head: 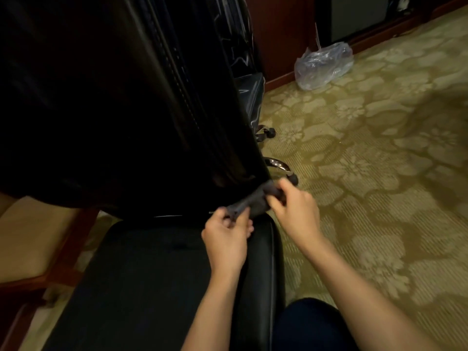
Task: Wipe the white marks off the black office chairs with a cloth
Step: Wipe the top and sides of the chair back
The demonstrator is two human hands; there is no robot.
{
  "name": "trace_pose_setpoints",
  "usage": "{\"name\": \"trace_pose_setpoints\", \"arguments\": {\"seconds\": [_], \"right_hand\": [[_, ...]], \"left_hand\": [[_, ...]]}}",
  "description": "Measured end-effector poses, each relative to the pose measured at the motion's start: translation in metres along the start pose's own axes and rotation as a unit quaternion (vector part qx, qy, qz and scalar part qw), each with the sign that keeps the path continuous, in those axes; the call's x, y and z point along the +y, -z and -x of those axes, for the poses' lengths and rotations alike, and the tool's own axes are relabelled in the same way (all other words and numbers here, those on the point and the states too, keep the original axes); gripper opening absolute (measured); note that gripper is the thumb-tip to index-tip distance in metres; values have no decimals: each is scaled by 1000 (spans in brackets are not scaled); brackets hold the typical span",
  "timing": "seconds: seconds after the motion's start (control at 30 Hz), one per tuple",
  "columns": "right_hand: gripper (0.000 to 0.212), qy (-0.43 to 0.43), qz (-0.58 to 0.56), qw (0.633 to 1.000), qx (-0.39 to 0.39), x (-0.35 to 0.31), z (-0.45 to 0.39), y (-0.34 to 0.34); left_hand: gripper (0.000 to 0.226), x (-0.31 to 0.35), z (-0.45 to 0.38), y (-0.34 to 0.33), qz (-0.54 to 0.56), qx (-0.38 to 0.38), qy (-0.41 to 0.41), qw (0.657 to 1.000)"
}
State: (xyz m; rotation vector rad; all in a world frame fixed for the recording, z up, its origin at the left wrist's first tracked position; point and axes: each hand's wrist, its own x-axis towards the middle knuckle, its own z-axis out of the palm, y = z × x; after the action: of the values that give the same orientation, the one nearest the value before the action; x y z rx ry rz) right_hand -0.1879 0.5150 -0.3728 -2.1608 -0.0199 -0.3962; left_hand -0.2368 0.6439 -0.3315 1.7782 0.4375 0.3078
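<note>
Gripping the grey cloth (253,201) at both ends, your left hand (225,236) and right hand (293,209) stretch it against the black office chair (126,110) at the backrest's 5 o'clock corner. No readable writing shows.

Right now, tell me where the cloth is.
In the head view, the grey cloth is stretched between the left hand and right hand, at the right-hand corner where the black chair's backrest meets its seat.
</note>
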Motion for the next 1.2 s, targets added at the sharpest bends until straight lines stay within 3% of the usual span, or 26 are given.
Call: {"name": "trace_pose_setpoints", "arguments": {"seconds": [0.07, 0.13, 0.2, 0.3, 0.37, 0.5, 0.6, 0.73, 0.8, 0.87, 1.07, 1.2], "right_hand": [[22, -70, 47, 996, -28, 18, 16, -15], [24, -85, 61, 994, -18, 23, 18, -22], [20, -40, 55, 997, 25, 18, 13, -19], [15, 63, -40, 987, 140, -7, 7, -7], [21, 97, -26, 982, 162, -20, -3, -6], [12, 84, 63, 989, 102, -2, -2, -22], [14, -16, 60, 998, 18, 19, 10, -30], [15, -159, 39, 984, -72, 18, -9, -29], [15, -192, 53, 973, -114, 13, -19, -21], [19, -154, 107, 976, -107, 8, -17, -16], [23, 19, 94, 991, 90, -11, -1, -18], [23, 59, 125, 984, 111, -5, -2, -18]], "left_hand": [[16, -17, 0, -3, -47, -7, 39, 998], [22, -21, -2, -4, -76, -17, 37, 996], [21, -15, -4, -5, -82, -20, 7, 996], [16, -2, -11, -7, -45, 5, -63, 997], [13, -3, -18, -10, -8, 18, -54, 998], [20, -26, -16, -8, -92, -24, -47, 994], [22, -31, -19, -9, -144, -52, -65, 986], [18, -27, -33, -13, -141, -62, 4, 988], [19, -25, -35, -13, -117, -68, 34, 990], [21, -22, -34, -13, -93, -65, 38, 993], [17, -12, -28, -7, -34, 3, -39, 999], [21, -24, -31, 0, -76, -16, -48, 996]]}}
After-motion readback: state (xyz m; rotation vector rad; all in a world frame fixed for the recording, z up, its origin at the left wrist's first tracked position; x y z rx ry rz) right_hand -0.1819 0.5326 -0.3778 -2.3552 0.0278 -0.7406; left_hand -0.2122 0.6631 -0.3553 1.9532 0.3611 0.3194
